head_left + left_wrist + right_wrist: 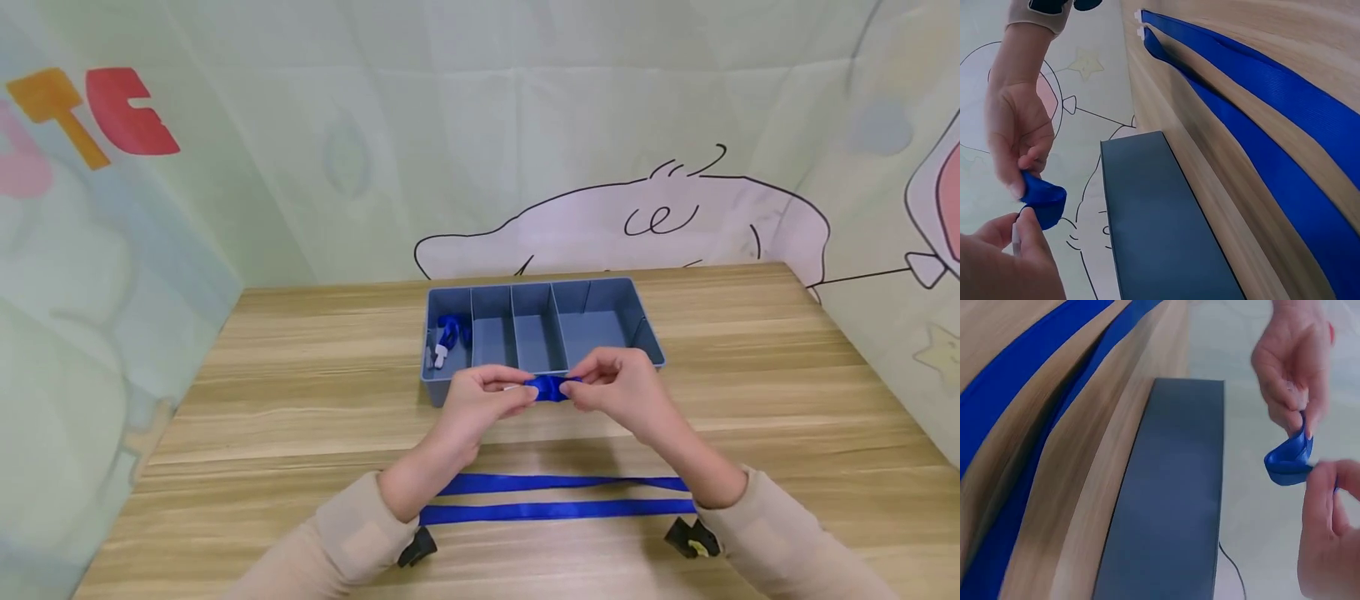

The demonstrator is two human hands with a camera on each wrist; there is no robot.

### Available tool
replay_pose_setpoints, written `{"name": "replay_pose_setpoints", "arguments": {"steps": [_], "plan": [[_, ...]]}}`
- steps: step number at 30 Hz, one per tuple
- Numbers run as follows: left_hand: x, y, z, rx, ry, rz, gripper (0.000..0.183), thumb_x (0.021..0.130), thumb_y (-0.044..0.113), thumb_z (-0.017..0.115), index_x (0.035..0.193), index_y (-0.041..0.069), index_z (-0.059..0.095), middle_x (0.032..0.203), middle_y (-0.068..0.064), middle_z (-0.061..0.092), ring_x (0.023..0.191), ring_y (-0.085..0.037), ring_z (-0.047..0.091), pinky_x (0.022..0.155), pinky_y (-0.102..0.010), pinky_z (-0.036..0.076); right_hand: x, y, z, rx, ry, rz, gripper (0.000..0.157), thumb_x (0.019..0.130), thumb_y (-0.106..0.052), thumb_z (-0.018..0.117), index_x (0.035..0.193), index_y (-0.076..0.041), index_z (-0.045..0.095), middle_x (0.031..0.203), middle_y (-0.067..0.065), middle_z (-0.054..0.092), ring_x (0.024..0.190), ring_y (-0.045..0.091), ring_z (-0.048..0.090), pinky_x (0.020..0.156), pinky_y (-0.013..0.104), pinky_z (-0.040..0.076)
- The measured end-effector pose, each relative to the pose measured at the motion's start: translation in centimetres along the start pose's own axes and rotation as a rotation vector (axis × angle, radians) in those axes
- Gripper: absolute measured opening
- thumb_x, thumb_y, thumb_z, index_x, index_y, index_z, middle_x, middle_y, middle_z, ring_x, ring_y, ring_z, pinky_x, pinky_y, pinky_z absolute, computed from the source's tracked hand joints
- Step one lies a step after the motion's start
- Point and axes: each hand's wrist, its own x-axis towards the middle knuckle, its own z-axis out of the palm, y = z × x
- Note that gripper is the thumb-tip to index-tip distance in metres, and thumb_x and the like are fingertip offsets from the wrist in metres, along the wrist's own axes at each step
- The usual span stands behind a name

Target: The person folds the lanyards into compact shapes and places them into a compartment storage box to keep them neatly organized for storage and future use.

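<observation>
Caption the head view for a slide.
Blue ribbon pinched by left grip and right grip near a divided box; two blue strips lie on the table.

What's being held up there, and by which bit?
A folded blue ribbon: the left grip pinches one side of it, and the right grip pinches the opposite side.

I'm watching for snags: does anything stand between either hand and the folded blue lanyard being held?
Nothing visible does: the left hand and right hand both pinch the folded blue lanyard directly.
</observation>
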Motion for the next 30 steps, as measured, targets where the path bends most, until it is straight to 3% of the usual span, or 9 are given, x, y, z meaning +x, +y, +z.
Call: {"name": "replay_pose_setpoints", "arguments": {"steps": [4, 8, 11, 16, 19, 25, 30], "plan": [[-0.2, 0.0, 0.6, -0.017, -0.037, 0.02, 0.021, 0.079, -0.002, 0.071, 0.098, -0.01, 0.066, 0.083, -0.011, 0.069, 0.074, -0.015, 0.067, 0.076, -0.034, 0.055, 0.1, -0.2, 0.2, 0.258, -0.078, 0.106, 0.013, 0.078, -0.005, 0.074, 0.086, 0.002, 0.067, 0.072, 0.008, 0.068, 0.064, 0.023, 0.066, 0.067, 0.035, 0.057], [-0.3, 0.0, 1.1, -0.021, -0.062, 0.038, 0.021, 0.079, -0.002, 0.07, 0.098, -0.011, 0.065, 0.083, -0.01, 0.069, 0.074, -0.015, 0.067, 0.074, -0.032, 0.055, 0.1, -0.2, 0.3, 0.37, -0.128, 0.119, 0.006, 0.079, -0.003, 0.073, 0.083, -0.005, 0.069, 0.072, 0.005, 0.068, 0.063, 0.017, 0.065, 0.067, 0.034, 0.057], [-0.3, 0.0, 1.2, -0.017, -0.061, 0.043, 0.021, 0.079, -0.002, 0.07, 0.097, -0.011, 0.065, 0.084, -0.011, 0.069, 0.075, -0.015, 0.067, 0.073, -0.031, 0.055, 0.1, -0.1, 0.4, 0.375, -0.153, 0.117, 0.006, 0.08, -0.005, 0.072, 0.085, -0.004, 0.07, 0.075, 0.005, 0.069, 0.065, 0.018, 0.065, 0.068, 0.034, 0.057], [-0.1, -0.3, 1.1, -0.019, -0.053, 0.045, 0.019, 0.079, -0.004, 0.069, 0.096, -0.012, 0.065, 0.085, -0.014, 0.069, 0.075, -0.017, 0.067, 0.073, -0.032, 0.055, 0.1, 0.3, 0.1, 0.348, -0.194, 0.103, 0.025, 0.089, -0.008, 0.062, 0.102, 0.014, 0.063, 0.086, 0.009, 0.07, 0.074, 0.018, 0.067, 0.074, 0.034, 0.055], [0.0, -0.2, 1.0, -0.02, -0.061, 0.058, 0.019, 0.079, -0.005, 0.069, 0.097, -0.012, 0.065, 0.087, -0.015, 0.069, 0.076, -0.017, 0.067, 0.074, -0.032, 0.055, 0.1, 0.4, 0.0, 0.368, -0.203, 0.095, 0.027, 0.09, -0.003, 0.06, 0.106, 0.018, 0.059, 0.091, 0.011, 0.07, 0.078, 0.017, 0.068, 0.076, 0.033, 0.055], [-0.1, 0.0, 1.0, -0.002, -0.115, 0.105, 0.019, 0.083, -0.004, 0.066, 0.1, -0.012, 0.065, 0.09, -0.014, 0.068, 0.08, -0.016, 0.066, 0.077, -0.031, 0.054, 0.1, 0.4, 0.1, 0.409, -0.164, 0.085, 0.014, 0.083, 0.002, 0.067, 0.097, 0.006, 0.069, 0.087, 0.006, 0.071, 0.076, 0.017, 0.068, 0.074, 0.032, 0.055], [-0.4, 0.2, 1.0, 0.017, -0.158, 0.108, 0.02, 0.086, -0.004, 0.062, 0.104, -0.013, 0.063, 0.096, -0.017, 0.067, 0.083, -0.015, 0.066, 0.081, -0.033, 0.053, 0.1, 0.4, 0.2, 0.325, -0.105, 0.088, 0.007, 0.079, -0.004, 0.073, 0.084, -0.008, 0.069, 0.074, 0.0, 0.066, 0.065, 0.015, 0.062, 0.065, 0.028, 0.055]]}}
